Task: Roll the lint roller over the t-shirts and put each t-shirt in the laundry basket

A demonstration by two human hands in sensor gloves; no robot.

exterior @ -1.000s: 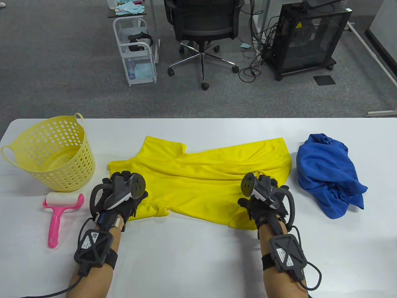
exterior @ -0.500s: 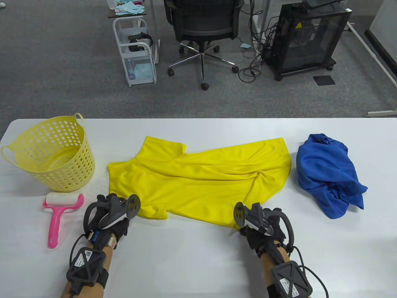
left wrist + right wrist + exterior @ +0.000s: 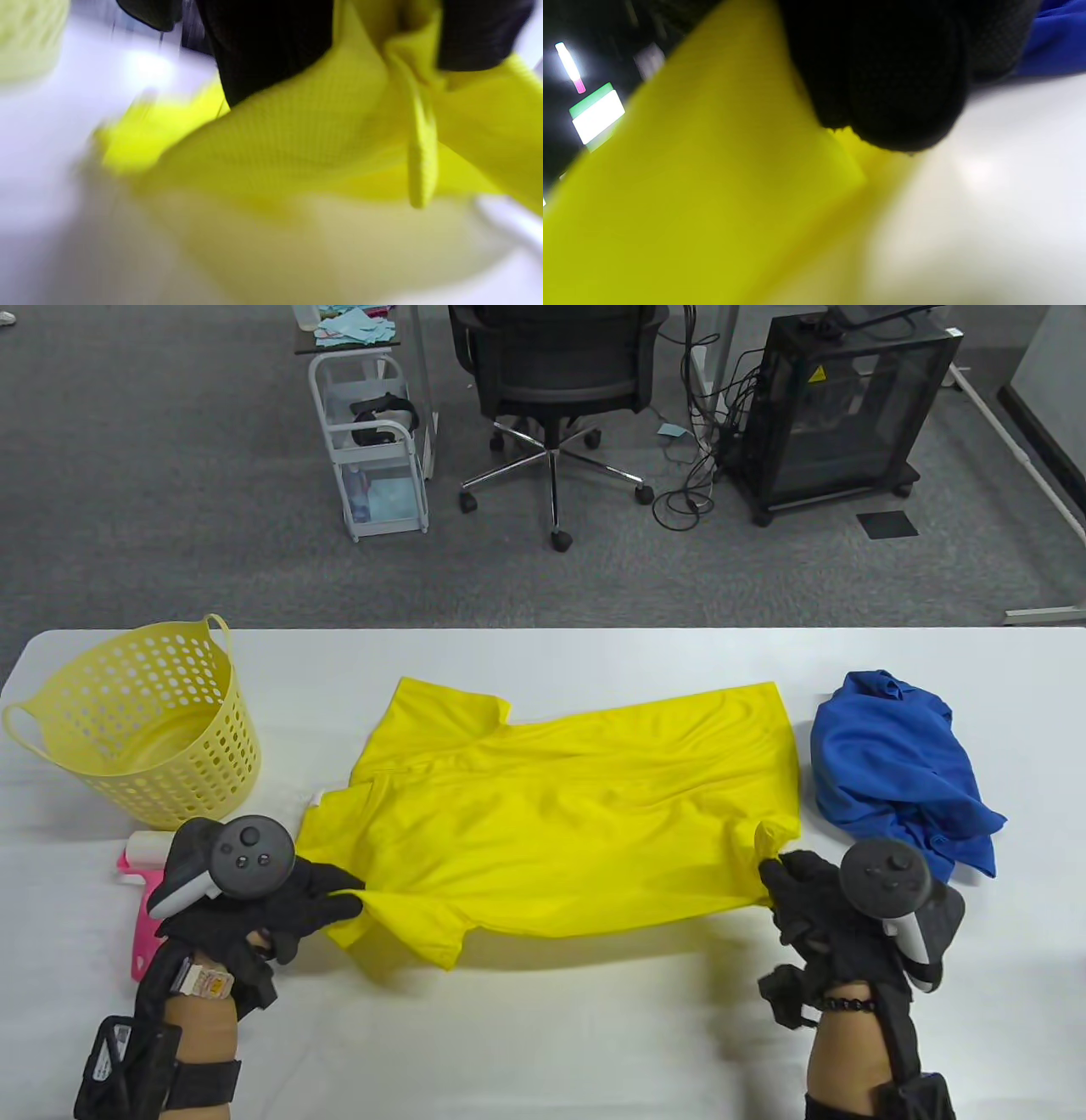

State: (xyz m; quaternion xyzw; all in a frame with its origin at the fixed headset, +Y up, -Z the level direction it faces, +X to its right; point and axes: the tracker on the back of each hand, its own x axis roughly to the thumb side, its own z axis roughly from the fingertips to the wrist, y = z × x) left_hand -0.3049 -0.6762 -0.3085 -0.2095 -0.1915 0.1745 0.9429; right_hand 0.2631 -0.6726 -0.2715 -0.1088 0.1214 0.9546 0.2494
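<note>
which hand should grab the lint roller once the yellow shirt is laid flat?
Left, probably. The lint roller lies by the basket, partly under the left hand. The right hand pinches the yellow shirt at its far side, near the blue shirt.

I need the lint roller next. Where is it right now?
In the table view the lint roller lies at the table's left, just in front of the basket, partly hidden by the left hand.
</note>
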